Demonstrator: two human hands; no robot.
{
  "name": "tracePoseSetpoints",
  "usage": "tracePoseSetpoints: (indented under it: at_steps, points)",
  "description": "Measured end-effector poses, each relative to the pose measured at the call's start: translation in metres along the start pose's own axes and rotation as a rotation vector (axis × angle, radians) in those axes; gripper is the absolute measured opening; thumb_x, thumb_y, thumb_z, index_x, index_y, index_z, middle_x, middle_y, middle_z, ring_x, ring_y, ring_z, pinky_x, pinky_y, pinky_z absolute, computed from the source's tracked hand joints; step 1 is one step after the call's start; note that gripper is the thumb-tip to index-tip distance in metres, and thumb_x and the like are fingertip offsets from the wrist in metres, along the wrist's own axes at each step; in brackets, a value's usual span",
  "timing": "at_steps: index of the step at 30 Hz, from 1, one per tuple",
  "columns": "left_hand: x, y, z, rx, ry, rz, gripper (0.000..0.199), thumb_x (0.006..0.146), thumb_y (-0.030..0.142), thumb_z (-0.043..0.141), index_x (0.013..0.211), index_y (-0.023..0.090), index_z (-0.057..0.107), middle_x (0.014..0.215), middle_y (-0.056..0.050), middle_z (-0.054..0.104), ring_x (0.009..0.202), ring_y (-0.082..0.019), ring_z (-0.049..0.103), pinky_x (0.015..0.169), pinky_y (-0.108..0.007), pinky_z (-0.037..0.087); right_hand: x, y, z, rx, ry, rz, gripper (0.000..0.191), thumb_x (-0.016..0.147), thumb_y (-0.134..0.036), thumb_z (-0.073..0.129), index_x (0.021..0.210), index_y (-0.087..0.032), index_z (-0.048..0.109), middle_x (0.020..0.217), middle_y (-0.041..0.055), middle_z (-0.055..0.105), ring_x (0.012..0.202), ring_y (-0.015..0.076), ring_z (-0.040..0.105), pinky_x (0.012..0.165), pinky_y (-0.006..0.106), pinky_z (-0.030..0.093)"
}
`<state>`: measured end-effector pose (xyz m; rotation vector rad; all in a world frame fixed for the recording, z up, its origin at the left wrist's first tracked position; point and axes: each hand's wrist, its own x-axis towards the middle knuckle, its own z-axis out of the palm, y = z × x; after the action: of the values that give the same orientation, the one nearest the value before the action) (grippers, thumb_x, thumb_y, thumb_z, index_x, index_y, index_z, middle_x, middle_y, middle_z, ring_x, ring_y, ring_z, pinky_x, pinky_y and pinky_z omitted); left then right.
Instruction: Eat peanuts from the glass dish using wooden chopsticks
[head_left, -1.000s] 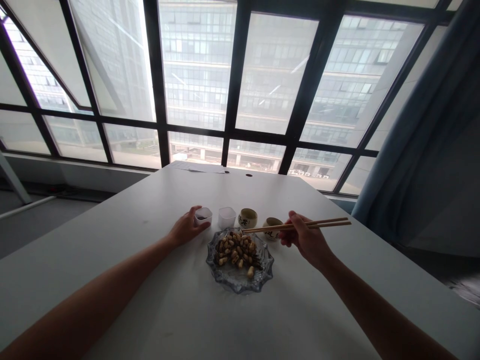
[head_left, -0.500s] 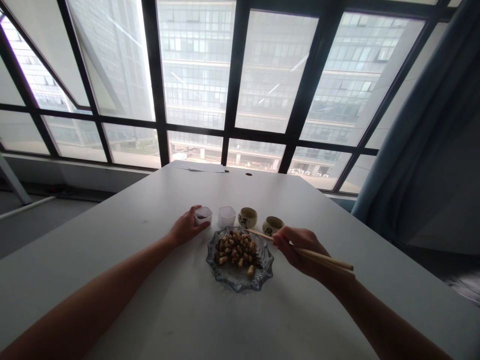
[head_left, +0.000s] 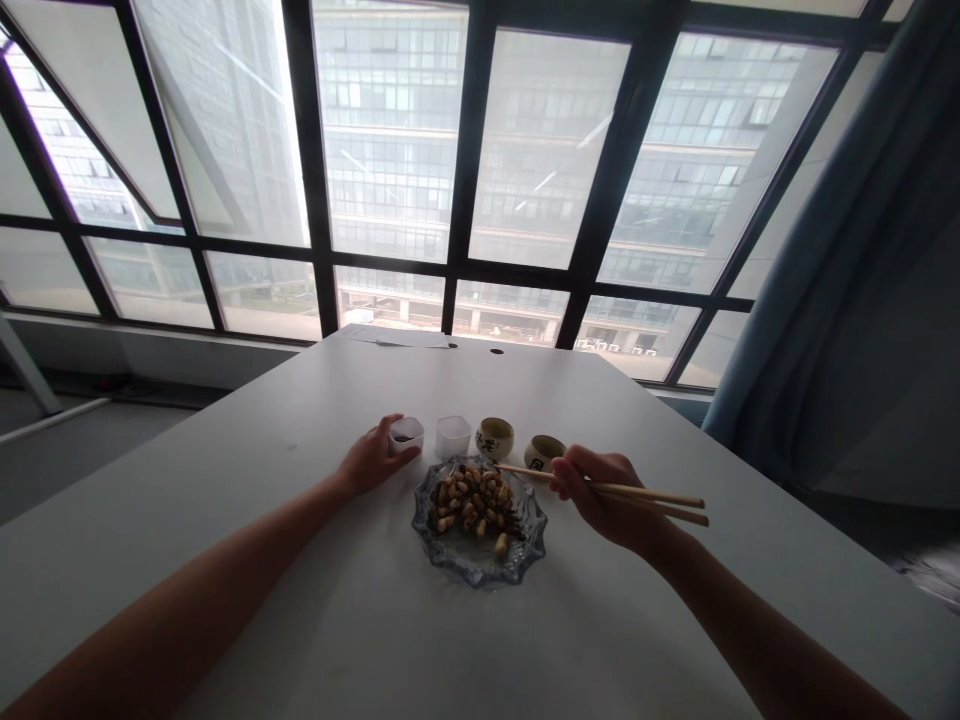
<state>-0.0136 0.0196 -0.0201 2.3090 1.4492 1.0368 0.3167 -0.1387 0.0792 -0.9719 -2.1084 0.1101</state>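
Observation:
My left hand (head_left: 375, 455) is closed round the sides of a small white plastic cup (head_left: 406, 440), which has something dark at its bottom. Between the fingers and thumb of my right hand (head_left: 604, 490) is a pair of chopsticks (head_left: 652, 494). Their tips reach left over the back rim of a scalloped glass dish (head_left: 478, 572). Heaped in the dish are shelled-looking brown nuts, perhaps peanuts (head_left: 472, 495), with thin dark pieces among them. Whether the tips grip anything is too small to tell.
Beside the held cup stands a second white cup (head_left: 453, 436). Farther right are two beige ceramic cups with dark characters, one (head_left: 495, 440) behind the dish and one (head_left: 544, 454) by my right hand. Paper sheets (head_left: 397, 338) lie at the white table's (head_left: 337, 620) far end.
My right hand has shifted slightly, and the rear ends of the chopsticks have risen and spread a little apart. My left hand keeps its place on the white cup.

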Motion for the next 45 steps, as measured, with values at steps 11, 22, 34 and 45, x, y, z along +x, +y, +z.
tracePoseSetpoints:
  at_steps: [11, 22, 34, 45]
  points:
    - [-0.001, 0.003, -0.002, 0.008, -0.001, -0.009, 0.070, 0.079, 0.060, 0.062, 0.132, 0.019, 0.047, 0.113, -0.015, 0.070, 0.102, -0.031, 0.068, 0.090, -0.046, 0.053, 0.002, -0.002, -0.002, 0.189, 0.069, 0.125, 0.039, 0.098, -0.045, 0.051, 0.068, -0.020, 0.056, 0.056, 0.0033, 0.066, 0.045, 0.0141, 0.062, 0.043, 0.024, 0.049]
    - [-0.002, -0.001, 0.002, 0.027, 0.135, 0.063, 0.068, 0.069, 0.053, 0.074, 0.125, 0.022, 0.050, 0.106, -0.010, 0.070, 0.094, -0.028, 0.068, 0.080, -0.041, 0.056, 0.015, -0.006, -0.005, 0.639, 0.385, 0.541, 0.052, 0.074, -0.067, 0.071, 0.062, -0.018, 0.058, 0.047, 0.0036, 0.065, 0.036, 0.0159, 0.060, 0.035, 0.024, 0.046]
    - [-0.003, 0.003, 0.002, -0.037, 0.143, 0.137, 0.057, 0.070, 0.040, 0.075, 0.119, 0.022, 0.051, 0.113, -0.010, 0.066, 0.103, -0.029, 0.064, 0.088, -0.046, 0.055, 0.029, -0.010, 0.015, 0.505, 0.423, 0.442, 0.049, 0.086, -0.067, 0.058, 0.067, -0.022, 0.056, 0.051, 0.0047, 0.066, 0.038, 0.0166, 0.059, 0.037, 0.028, 0.047]
    - [-0.007, 0.010, -0.002, -0.042, 0.128, 0.139, 0.056, 0.070, 0.045, 0.076, 0.116, 0.023, 0.053, 0.108, -0.010, 0.069, 0.097, -0.028, 0.067, 0.083, -0.043, 0.055, 0.091, -0.012, 0.093, 0.238, 0.064, 0.228, 0.043, 0.092, -0.059, 0.054, 0.072, -0.021, 0.057, 0.062, 0.0030, 0.070, 0.056, 0.0168, 0.066, 0.054, 0.027, 0.053]
